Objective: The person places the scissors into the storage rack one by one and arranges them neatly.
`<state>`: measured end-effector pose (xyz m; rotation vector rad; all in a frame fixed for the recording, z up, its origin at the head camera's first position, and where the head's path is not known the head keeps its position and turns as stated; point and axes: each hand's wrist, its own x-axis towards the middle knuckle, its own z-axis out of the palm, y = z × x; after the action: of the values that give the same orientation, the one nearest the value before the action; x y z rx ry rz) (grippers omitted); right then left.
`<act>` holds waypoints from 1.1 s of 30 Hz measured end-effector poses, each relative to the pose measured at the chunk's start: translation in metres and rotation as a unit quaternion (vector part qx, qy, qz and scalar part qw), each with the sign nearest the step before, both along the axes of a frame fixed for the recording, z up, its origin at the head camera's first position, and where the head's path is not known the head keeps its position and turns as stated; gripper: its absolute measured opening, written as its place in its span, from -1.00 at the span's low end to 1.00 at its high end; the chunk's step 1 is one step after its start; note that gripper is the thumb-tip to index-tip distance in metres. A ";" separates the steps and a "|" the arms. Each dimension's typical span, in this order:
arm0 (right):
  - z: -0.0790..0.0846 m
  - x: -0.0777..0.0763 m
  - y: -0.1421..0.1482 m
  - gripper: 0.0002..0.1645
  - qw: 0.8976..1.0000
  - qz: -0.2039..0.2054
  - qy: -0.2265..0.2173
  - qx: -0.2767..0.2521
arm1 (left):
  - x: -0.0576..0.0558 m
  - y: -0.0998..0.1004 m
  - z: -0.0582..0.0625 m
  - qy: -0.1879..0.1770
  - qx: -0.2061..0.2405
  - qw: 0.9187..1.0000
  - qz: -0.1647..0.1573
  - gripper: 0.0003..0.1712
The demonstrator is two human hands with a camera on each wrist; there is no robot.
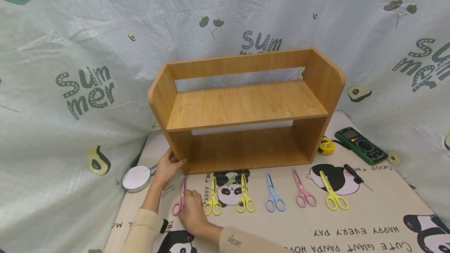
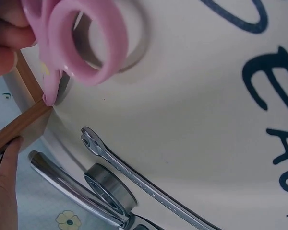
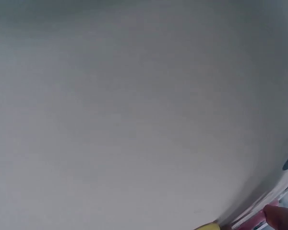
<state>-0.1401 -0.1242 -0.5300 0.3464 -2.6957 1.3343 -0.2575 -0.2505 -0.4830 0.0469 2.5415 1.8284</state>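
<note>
A two-tier wooden shelf stands upright at the back of the table. My left hand touches its lower left front corner, with a straight finger against the side panel in the left wrist view. My right hand pinches pink scissors just in front of that corner, blades toward the shelf. Part of the handle is hidden by the hand in the head view. In the left wrist view, fingertips press on the pink handle. The right wrist view catches one fingertip beside pink plastic.
Several scissors stretch rightward in a row, including yellow, blue and pink pairs. A screwdriver, tape measure and green multimeter lie at right. Leftward are a round white-faced object, a wrench and a bearing.
</note>
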 end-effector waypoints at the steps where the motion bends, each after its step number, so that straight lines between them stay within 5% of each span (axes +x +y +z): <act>1: 0.001 0.000 0.000 -0.51 1.000 -0.002 -0.002 0.000 | 0.000 0.000 0.000 0.000 0.000 1.000 -0.001 -0.03; 18: 0.001 -0.002 0.008 -0.73 0.999 0.027 0.017 -0.044 | -0.001 0.000 -0.001 -0.006 0.003 1.000 -0.003 -0.03; 26: 0.001 -0.002 0.018 -0.52 0.995 0.010 -0.013 -0.097 | 0.001 0.000 -0.001 -0.004 0.007 1.000 -0.001 -0.04; 33: 0.019 0.007 0.035 -0.55 0.994 0.011 0.000 -0.109 | 0.001 -0.001 0.000 -0.007 0.007 1.000 -0.001 -0.05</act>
<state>-0.1330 -0.0895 -0.5105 0.3537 -2.5191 1.6152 -0.2570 -0.2513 -0.4831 0.0363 2.5188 1.8398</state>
